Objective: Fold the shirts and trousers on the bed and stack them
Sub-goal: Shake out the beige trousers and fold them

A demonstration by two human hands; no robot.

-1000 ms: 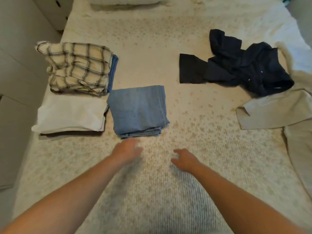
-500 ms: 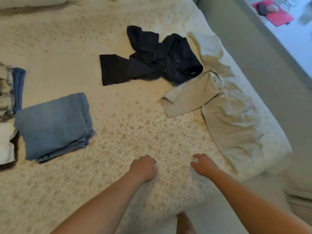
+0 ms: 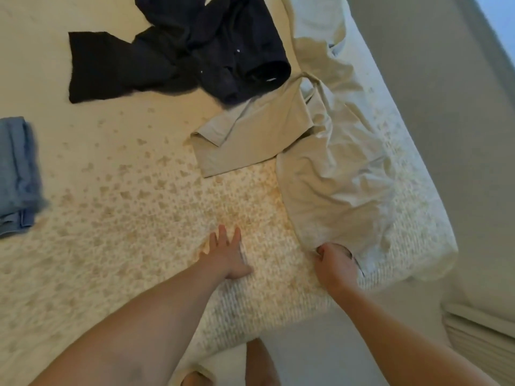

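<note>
Beige trousers [image 3: 328, 168] lie crumpled along the right side of the bed. My right hand [image 3: 335, 263] grips their near end close to the bed's corner. With fingers straight, my left hand [image 3: 227, 254] rests on the bedspread just left of the trousers. A dark navy shirt [image 3: 178, 54] sprawls unfolded at the far middle, its edge touching the trousers. Folded blue jeans [image 3: 18, 174] show at the left edge, partly cut off by the frame.
The patterned cream bedspread [image 3: 125, 190] covers the bed; its near-right corner [image 3: 434, 263] drops to the floor. A grey wall or furniture panel [image 3: 446, 135] runs along the right. My feet [image 3: 259, 363] stand on the floor at the bed's foot.
The view has swung right, leaving the folded stacks out of frame. My right hand reached forward and took hold of the beige trousers; my left hand opened flat on the bedspread.
</note>
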